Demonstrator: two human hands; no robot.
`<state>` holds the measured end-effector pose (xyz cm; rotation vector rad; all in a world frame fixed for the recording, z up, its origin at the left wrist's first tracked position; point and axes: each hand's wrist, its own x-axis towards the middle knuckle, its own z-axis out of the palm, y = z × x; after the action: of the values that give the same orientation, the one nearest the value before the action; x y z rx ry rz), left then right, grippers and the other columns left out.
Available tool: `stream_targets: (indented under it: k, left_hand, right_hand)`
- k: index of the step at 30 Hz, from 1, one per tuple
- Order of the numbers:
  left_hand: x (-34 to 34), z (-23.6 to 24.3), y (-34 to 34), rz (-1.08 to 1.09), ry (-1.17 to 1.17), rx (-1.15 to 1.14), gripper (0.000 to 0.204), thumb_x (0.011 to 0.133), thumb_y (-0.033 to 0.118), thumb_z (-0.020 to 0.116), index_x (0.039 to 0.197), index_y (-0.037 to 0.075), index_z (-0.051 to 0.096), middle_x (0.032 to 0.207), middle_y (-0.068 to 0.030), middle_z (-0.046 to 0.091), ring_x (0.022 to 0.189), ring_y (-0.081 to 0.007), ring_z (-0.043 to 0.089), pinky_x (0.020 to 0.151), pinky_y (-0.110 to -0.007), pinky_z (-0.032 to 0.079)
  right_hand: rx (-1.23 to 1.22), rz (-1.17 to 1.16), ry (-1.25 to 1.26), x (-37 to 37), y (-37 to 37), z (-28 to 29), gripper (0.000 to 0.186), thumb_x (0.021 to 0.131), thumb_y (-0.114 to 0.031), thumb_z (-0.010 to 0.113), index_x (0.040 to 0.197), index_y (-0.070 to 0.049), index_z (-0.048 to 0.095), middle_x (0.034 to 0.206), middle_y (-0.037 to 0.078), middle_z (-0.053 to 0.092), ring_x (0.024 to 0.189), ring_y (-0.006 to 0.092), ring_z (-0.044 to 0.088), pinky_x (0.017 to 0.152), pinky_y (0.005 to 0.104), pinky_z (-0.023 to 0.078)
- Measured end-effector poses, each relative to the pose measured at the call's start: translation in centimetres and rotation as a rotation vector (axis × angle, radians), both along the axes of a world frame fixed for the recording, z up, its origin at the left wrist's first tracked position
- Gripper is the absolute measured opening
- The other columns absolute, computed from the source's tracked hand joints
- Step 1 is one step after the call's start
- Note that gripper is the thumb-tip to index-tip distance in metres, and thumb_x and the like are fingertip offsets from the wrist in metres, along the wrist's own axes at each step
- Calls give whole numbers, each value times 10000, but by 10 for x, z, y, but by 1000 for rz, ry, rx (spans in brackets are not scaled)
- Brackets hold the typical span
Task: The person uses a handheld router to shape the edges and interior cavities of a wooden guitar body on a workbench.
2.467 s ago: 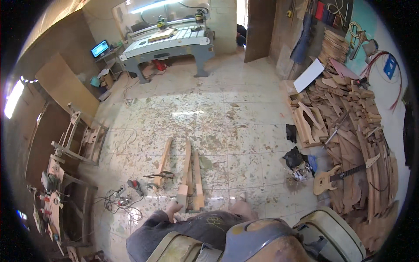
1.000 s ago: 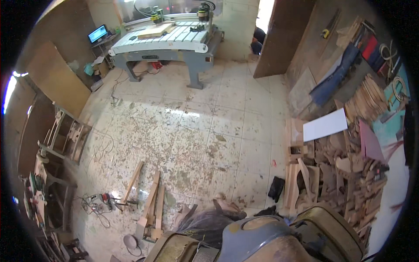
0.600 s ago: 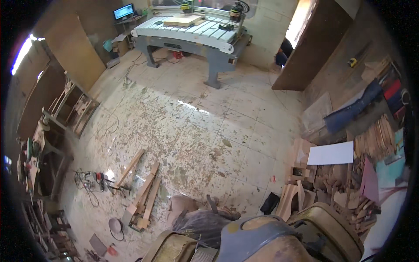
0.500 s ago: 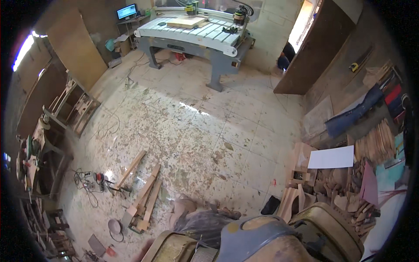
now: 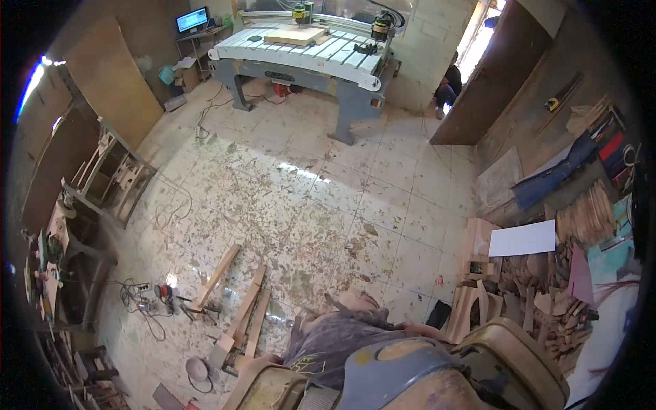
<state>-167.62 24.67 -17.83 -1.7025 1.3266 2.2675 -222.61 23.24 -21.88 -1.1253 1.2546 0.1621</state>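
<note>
A small patch of skin (image 5: 272, 358), which looks like part of my left hand or wrist, shows at the edge of a respirator cartridge (image 5: 273, 388); its fingers are hidden. Wooden strips (image 5: 247, 301) lie on the floor near that side. To the right, my right arm (image 5: 424, 331) stretches out from a dark grey shirt (image 5: 335, 342). Its hand is covered by the other cartridge (image 5: 516, 359), close to curved wooden pieces (image 5: 468, 311) and a black item (image 5: 439, 313). Whether either hand holds anything does not show.
A CNC router table (image 5: 301, 55) stands at the back, beside an open door (image 5: 495, 75). A red and black power tool (image 5: 164, 291) with tangled cables lies left on the dusty tiles (image 5: 301, 225). Wood offcuts (image 5: 547, 294) and a white sheet (image 5: 523, 238) are at right; racks (image 5: 113, 174) line the left.
The view has shifted slightly, so the floor strips appear lower and further right. My right arm now shows stretched to the right, and more of the dark shirt is visible.
</note>
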Motion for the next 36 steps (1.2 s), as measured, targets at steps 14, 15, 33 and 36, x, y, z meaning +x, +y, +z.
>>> stream_targets:
  k: [14,15,33,36]
  left_hand:
    - [22,25,-16,70,-62,46,474,834,254,737,1250,35,673,1276,-184,663,1168,-274,620,986,-396,483]
    - [21,27,-18,75,-68,45,477,834,255,737,1253,35,671,1279,-185,661,1171,-275,619,988,-397,482]
    - [-103,77,-16,138,-13,45,531,837,264,740,1300,24,642,1348,-203,632,1235,-293,595,1029,-402,463]
    - [-131,92,10,208,-9,56,539,837,266,741,1308,23,637,1360,-206,627,1246,-296,591,1036,-403,460]
  right_hand:
    - [225,146,-117,53,-153,149,255,844,-112,702,1080,-79,610,900,-1,603,788,103,566,614,300,556]
    - [229,144,-123,49,-158,146,255,844,-112,702,1080,-79,610,900,-1,603,788,103,566,614,300,556]
    - [-308,497,69,-22,-203,170,220,800,-124,618,943,32,679,808,251,667,762,407,655,695,474,511]
    - [-308,608,162,-6,-221,195,172,825,-106,608,921,25,663,860,273,657,843,470,623,736,522,488]
